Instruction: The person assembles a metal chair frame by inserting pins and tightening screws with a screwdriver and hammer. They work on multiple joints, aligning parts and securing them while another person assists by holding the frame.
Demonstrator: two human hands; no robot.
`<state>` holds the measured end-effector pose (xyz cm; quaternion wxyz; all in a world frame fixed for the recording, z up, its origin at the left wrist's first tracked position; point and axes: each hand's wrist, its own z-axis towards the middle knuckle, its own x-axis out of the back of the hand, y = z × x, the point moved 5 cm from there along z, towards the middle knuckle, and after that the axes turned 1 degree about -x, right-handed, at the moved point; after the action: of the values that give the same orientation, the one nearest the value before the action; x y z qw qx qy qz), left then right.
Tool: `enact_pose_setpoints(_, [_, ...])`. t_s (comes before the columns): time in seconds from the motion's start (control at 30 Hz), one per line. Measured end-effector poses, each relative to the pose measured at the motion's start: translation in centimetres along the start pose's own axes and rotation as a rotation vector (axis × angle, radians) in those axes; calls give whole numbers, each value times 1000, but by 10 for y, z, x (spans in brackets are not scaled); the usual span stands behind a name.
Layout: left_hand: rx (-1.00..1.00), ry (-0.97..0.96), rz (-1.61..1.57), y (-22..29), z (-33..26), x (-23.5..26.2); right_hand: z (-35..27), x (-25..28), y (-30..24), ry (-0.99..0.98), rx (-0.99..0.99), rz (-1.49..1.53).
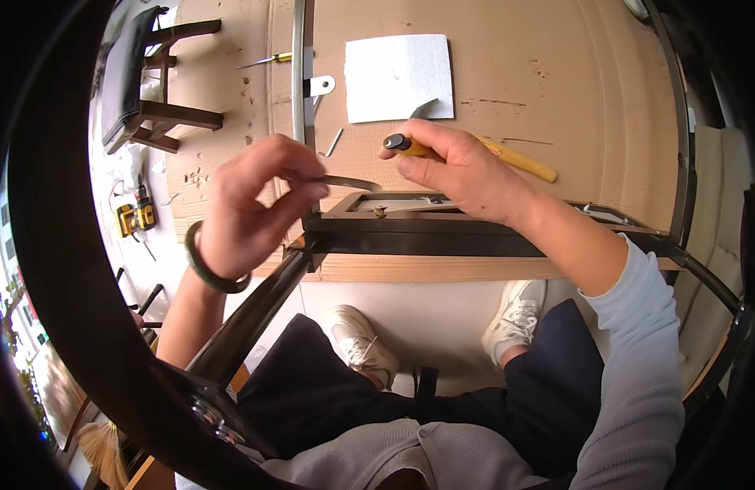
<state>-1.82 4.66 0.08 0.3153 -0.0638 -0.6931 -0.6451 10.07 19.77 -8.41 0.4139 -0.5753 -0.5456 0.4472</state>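
Observation:
Between thumb and fingers, my left hand (267, 200) pinches a thin, slightly curved dark metal strip (351, 181) above the corner of a dark metal frame (426, 242). A dark green bangle (204, 261) circles that wrist. Over the frame's crossbar, my right hand (467, 171) is closed around a yellow handle with a black end (398, 144); the rest of this tool is hidden in the grip. Just beyond my right hand lies what looks like a hammer with a yellow handle (524, 162), its middle hidden. A bent metal piece (425, 107) shows over the white sheet.
Cardboard (508, 73) covers the floor, bearing a white foam sheet (398, 69), a hex key (334, 143) and a yellow screwdriver (267, 60). At left are a dark wooden stool (177, 113) and a yellow-black cordless drill (135, 216). Frame legs rise around me.

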Motion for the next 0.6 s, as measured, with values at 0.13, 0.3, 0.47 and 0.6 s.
enact_pose_setpoints(0.13, [238,35,-165,-17,-2,-23,-12,18,4,37,-165,25])
enact_pose_setpoints(0.3, [244,186,-367,-26,-9,-24,-14,17,3,65,-222,113])
enact_pose_setpoints(0.47, [268,192,-518,-27,-22,-28,-16,14,-6,60,-187,-34])
enact_pose_setpoints(0.6, [279,147,-509,-29,-31,-26,-22,7,-16,9,-126,-244])
